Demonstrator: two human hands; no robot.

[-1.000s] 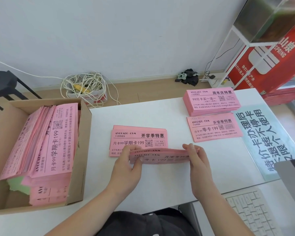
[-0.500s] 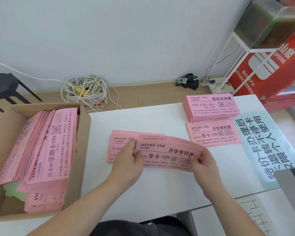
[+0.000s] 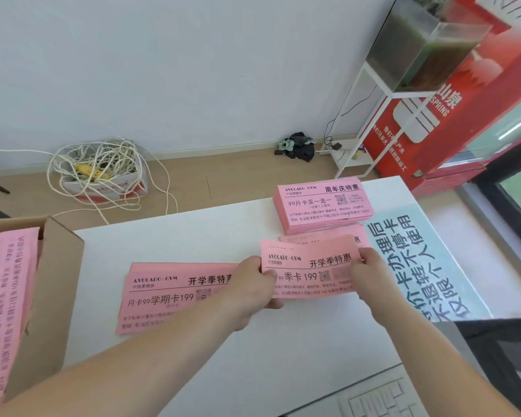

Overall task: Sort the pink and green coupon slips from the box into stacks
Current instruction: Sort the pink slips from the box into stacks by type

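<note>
A bundle of pink coupon slips (image 3: 309, 266) is held between both hands above the white table (image 3: 208, 236). My left hand (image 3: 250, 291) pinches its left end and my right hand (image 3: 370, 270) grips its right end. The bundle partly covers a thin pink stack (image 3: 322, 236) on the table behind it. A thick pink stack (image 3: 322, 206) lies farther back on the right. Another pink stack (image 3: 169, 296) lies left of my hands. The cardboard box (image 3: 57, 281) at far left holds more pink slips (image 3: 3, 296). No green slip is visible.
A pale blue printed sheet (image 3: 418, 260) lies on the table's right side. A white keyboard (image 3: 382, 395) and a dark edge (image 3: 500, 347) are at the bottom right. Beyond the table are a cable-filled box (image 3: 103, 176), a white rack (image 3: 367, 130) and a red machine (image 3: 451, 115).
Both hands have carried the pink bundle to the right and farther back, from beside the middle stack to over the thin stack at right. The view has shifted right with them.
</note>
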